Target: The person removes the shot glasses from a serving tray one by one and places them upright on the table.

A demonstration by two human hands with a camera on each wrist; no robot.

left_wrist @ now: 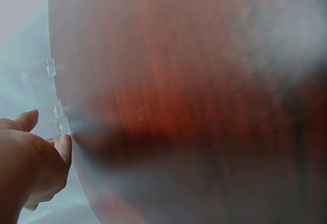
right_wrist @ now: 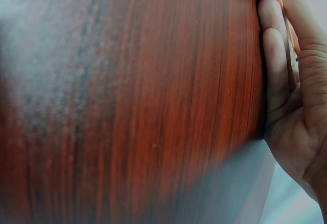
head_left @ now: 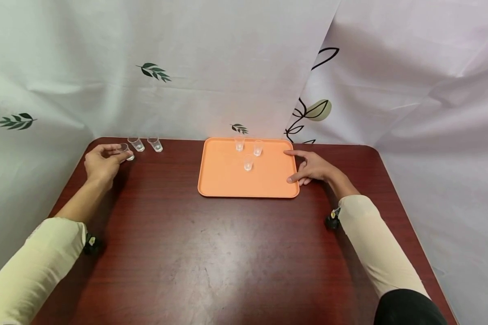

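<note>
At the table's far left corner my left hand has thumb and fingertips around a small clear plastic cup. Two similar cups, a middle one and a right one, stand just right of it. My left hand also shows in the left wrist view, beside the row of cups. An orange tray lies at the back, with three clear cups upright on it. My right hand grips its right edge. In the right wrist view, fingers curl against the tray's edge.
The dark red wooden table has rounded far corners. A white curtain with leaf prints hangs right behind its far edge and along both sides. Black wrist devices sit under the left and right cuffs.
</note>
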